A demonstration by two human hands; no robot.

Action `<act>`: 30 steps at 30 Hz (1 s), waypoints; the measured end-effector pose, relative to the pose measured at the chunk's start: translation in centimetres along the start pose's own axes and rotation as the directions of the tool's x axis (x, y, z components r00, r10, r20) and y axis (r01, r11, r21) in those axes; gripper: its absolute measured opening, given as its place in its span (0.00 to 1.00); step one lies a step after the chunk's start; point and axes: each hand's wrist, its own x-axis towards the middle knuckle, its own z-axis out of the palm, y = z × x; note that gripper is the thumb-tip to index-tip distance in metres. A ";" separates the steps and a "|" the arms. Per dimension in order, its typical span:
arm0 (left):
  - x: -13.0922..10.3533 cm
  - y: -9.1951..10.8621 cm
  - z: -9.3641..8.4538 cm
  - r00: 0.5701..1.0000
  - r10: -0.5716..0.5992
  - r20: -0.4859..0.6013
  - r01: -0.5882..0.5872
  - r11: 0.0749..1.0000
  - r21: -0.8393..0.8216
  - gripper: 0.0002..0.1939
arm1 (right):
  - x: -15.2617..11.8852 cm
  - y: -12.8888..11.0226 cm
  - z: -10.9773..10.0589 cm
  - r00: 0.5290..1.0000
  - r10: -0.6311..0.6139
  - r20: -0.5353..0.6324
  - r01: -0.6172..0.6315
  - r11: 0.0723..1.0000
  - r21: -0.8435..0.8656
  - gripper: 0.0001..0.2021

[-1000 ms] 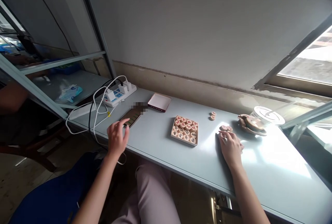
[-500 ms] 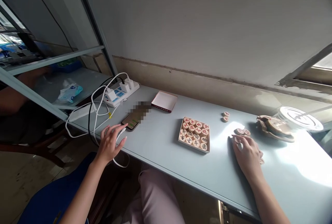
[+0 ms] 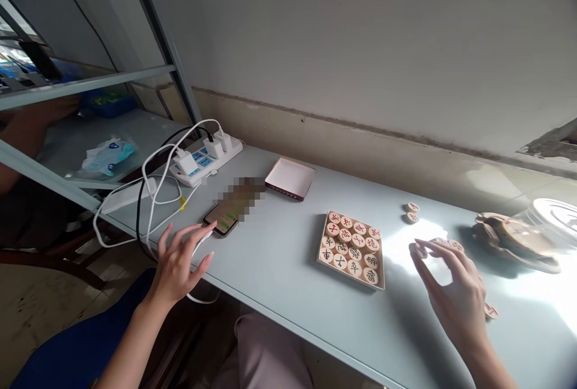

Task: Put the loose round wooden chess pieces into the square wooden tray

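Between the thumb and fingertips of my right hand (image 3: 462,296) is a round wooden Chinese chess piece (image 3: 421,249), held in a pinch above the table. Left of it lies a shallow square box (image 3: 343,273), packed with rows of red-marked and black-marked pieces. Two loose red-marked pieces (image 3: 413,217) lie behind the box. Another loose piece (image 3: 456,245) is just beyond my right fingers, and one more (image 3: 491,311) is partly hidden by that hand. My left hand (image 3: 177,269) is open, its fingers spread at the near corner of a phone (image 3: 223,220) with a white cable.
The box lid (image 3: 291,177) lies inside up near the wall. A power strip (image 3: 196,163) with plugs and looping cables stands back left. At right are a brown wavy-edged dish (image 3: 518,254) and a clear plastic container (image 3: 552,220). Another person's arm (image 3: 33,127) shows beyond the frame.
My right hand has lifted, and the pinched chess piece shows more clearly. My left hand stays by the phone. The view has shifted slightly, moving the box and loose pieces rightward in the picture.
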 end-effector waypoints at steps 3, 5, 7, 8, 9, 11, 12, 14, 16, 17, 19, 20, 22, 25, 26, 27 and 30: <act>-0.1 -0.3 0.1 1.000 0.023 0.009 -0.023 1.000 0.018 0.23 | 1.0 -2.2 0.6 0.990 -0.128 0.052 0.120 0.983 0.141 0.16; -0.1 -0.4 0.1 0.999 0.040 0.018 -0.041 0.999 0.028 0.24 | 1.7 -3.5 1.2 0.975 -0.200 0.094 0.184 0.970 0.158 0.14; -0.1 -0.4 0.1 0.999 0.045 0.021 -0.046 0.998 0.031 0.24 | 2.3 -4.7 1.9 0.958 -0.261 0.123 0.236 0.954 0.184 0.13; 0.0 -0.4 0.0 0.999 0.045 0.024 -0.046 0.998 0.031 0.23 | 2.5 -5.2 2.3 0.948 -0.285 0.141 0.253 0.945 0.207 0.12; 0.0 -0.4 0.0 0.999 0.045 0.027 -0.046 0.998 0.032 0.23 | 2.7 -5.7 2.6 0.937 -0.309 0.164 0.267 0.935 0.233 0.11; 0.0 -0.4 -0.1 0.998 0.046 0.034 -0.047 0.998 0.033 0.24 | 2.9 -6.5 3.1 0.905 -0.360 0.228 0.294 0.915 0.277 0.10; 0.0 -0.4 -0.1 0.998 0.047 0.036 -0.048 0.998 0.034 0.24 | 2.9 -6.8 3.3 0.887 -0.381 0.262 0.305 0.908 0.288 0.10; 0.0 -0.5 0.0 0.998 0.049 0.036 -0.050 0.998 0.032 0.24 | 2.7 -7.2 3.7 0.854 -0.410 0.320 0.324 0.901 0.288 0.12; 0.0 -0.5 0.0 0.998 0.047 0.032 -0.048 0.998 0.029 0.24 | 2.4 -7.3 3.9 0.824 -0.437 0.360 0.350 0.893 0.281 0.13; -0.1 -0.6 0.1 0.998 0.048 0.030 -0.049 0.998 0.027 0.24 | 2.3 -7.3 4.1 0.811 -0.450 0.374 0.365 0.888 0.280 0.13; -0.1 -0.6 0.1 0.998 0.051 0.026 -0.052 0.998 0.023 0.24 | 2.1 -7.2 4.3 0.784 -0.475 0.400 0.390 0.878 0.279 0.13; -0.1 -0.6 0.1 0.998 0.053 0.025 -0.054 0.998 0.021 0.24 | 2.0 -7.1 4.3 0.773 -0.482 0.412 0.398 0.875 0.277 0.13; -0.1 -0.6 0.1 0.998 0.056 0.026 -0.056 0.998 0.018 0.24 | 2.1 -7.0 4.4 0.762 -0.486 0.428 0.404 0.873 0.271 0.12; -0.1 -0.5 0.1 0.998 0.057 0.029 -0.057 0.998 0.018 0.24 | 2.3 -6.7 4.5 0.772 -0.478 0.419 0.396 0.877 0.272 0.13; -0.1 -0.5 0.1 0.998 0.057 0.030 -0.057 0.998 0.019 0.25 | 2.4 -6.6 4.5 0.779 -0.476 0.407 0.391 0.877 0.278 0.12; -0.1 -0.6 0.1 0.998 0.056 0.033 -0.057 0.998 0.020 0.25 | 2.4 -6.5 4.5 0.786 -0.478 0.391 0.388 0.875 0.290 0.12; -0.2 -0.6 0.1 0.997 0.049 0.051 -0.050 0.999 0.022 0.26 | 2.4 -6.4 4.5 0.785 -0.502 0.363 0.392 0.856 0.336 0.12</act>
